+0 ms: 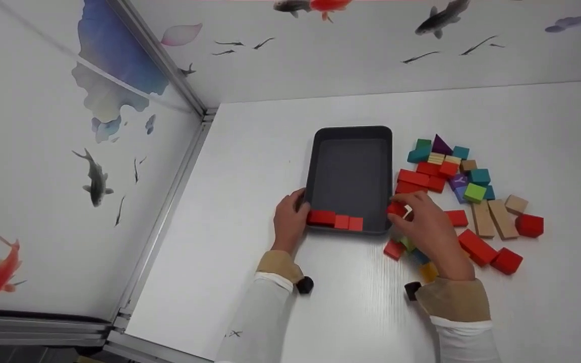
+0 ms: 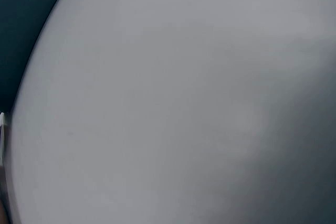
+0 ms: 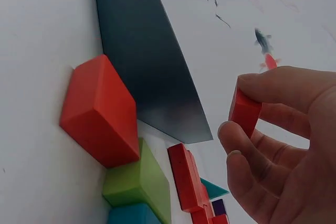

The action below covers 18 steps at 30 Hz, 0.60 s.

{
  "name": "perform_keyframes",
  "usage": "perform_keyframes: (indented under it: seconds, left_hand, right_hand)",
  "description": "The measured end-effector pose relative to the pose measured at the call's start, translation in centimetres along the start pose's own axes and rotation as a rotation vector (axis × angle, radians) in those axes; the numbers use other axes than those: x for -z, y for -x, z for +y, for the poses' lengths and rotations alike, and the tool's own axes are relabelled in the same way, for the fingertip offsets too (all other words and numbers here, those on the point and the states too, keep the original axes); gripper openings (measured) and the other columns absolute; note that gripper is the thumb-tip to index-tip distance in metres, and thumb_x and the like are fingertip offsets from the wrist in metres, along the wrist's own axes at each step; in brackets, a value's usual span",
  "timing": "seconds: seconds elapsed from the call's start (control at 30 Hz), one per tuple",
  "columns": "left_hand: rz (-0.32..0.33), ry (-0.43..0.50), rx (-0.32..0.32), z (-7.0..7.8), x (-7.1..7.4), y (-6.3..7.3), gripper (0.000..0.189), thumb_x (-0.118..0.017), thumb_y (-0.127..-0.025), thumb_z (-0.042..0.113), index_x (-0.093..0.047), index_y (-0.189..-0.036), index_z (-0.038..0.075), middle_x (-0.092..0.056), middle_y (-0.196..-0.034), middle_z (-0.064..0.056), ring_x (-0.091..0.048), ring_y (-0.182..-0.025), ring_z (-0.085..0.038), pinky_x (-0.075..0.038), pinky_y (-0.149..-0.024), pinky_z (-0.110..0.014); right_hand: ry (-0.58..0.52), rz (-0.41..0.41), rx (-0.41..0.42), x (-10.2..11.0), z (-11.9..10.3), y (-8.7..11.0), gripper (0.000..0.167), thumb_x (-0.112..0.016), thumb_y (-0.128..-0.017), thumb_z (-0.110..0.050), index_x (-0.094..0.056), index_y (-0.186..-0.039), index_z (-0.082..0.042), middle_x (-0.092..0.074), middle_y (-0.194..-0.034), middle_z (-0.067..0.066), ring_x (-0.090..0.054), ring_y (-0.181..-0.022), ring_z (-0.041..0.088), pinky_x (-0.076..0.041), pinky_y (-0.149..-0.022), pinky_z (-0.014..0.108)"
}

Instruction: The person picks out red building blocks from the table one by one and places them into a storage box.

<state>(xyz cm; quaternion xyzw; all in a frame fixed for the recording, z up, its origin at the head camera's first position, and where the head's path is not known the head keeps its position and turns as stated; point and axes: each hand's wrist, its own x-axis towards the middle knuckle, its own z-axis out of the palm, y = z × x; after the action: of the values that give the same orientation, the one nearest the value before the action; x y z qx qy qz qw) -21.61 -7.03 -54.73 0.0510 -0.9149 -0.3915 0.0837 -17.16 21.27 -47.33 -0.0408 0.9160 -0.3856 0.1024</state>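
Right hand [image 1: 429,232], fingers [image 3: 249,154] narrowed, pinches red block [image 3: 245,113] by near-right corner of dark gray tray [image 1: 351,171]; left hand [image 1: 289,222] touches near-left corner, grip unclear. Red blocks [image 1: 341,222] line near edge inside.

Open room runs along the left edge of the bench [image 1: 230,176] and between far edge and dark tray [image 1: 352,171]. Opposite the left edge, loose blocks [image 1: 482,219] crowd the tray's side; left grip [image 1: 289,222] and right grip [image 1: 426,227] flank its near end.
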Motion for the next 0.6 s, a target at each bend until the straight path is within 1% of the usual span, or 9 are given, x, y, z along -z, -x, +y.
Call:
perform_keyframes:
  seconds: [0.07,0.13,0.37,0.6]
  left_hand:
    - [-0.002,-0.004,0.005,0.0,0.0,0.0,0.039,-0.048,-0.082,0.026,-0.057,-0.120,0.022,-0.058,-0.109,0.005,-0.051,-0.100,-0.009,-0.040,-0.088,-0.027]
    - [-0.001,-0.007,0.005,0.0,0.0,-0.1,0.039,-0.048,-0.082,0.026,-0.057,-0.120,0.023,-0.057,-0.109,0.005,-0.050,-0.101,-0.009,-0.039,-0.088,-0.028]
    - [0.017,-0.016,-0.027,0.1,0.0,-0.2,0.037,-0.049,-0.082,0.023,-0.058,-0.118,0.022,-0.059,-0.107,0.004,-0.052,-0.098,-0.011,-0.040,-0.086,-0.030]
    - [0.007,-0.027,-0.009,-0.1,0.1,0.0,0.038,-0.049,-0.082,0.025,-0.058,-0.119,0.023,-0.058,-0.109,0.006,-0.051,-0.100,-0.009,-0.040,-0.087,-0.028]
  right_hand:
    - [0.009,-0.040,0.003,-0.4,-0.1,-0.2,0.054,-0.064,-0.079,-0.036,-0.046,-0.127,-0.018,-0.043,-0.119,0.008,-0.048,-0.095,0.025,-0.048,-0.074,0.039]
    - [0.014,-0.058,0.002,-0.6,-0.3,-0.3,0.055,-0.065,-0.079,-0.036,-0.046,-0.127,-0.018,-0.042,-0.119,0.009,-0.047,-0.096,0.025,-0.048,-0.075,0.040]
    - [0.027,-0.037,-0.002,-1.0,-0.2,-0.4,0.055,-0.067,-0.077,-0.034,-0.047,-0.126,-0.020,-0.042,-0.120,0.007,-0.047,-0.096,0.024,-0.048,-0.074,0.040]
    - [0.015,-0.078,0.028,-1.4,-0.3,-0.5,0.051,-0.066,-0.078,-0.033,-0.049,-0.125,-0.021,-0.044,-0.117,0.004,-0.047,-0.094,0.022,-0.048,-0.074,0.038]
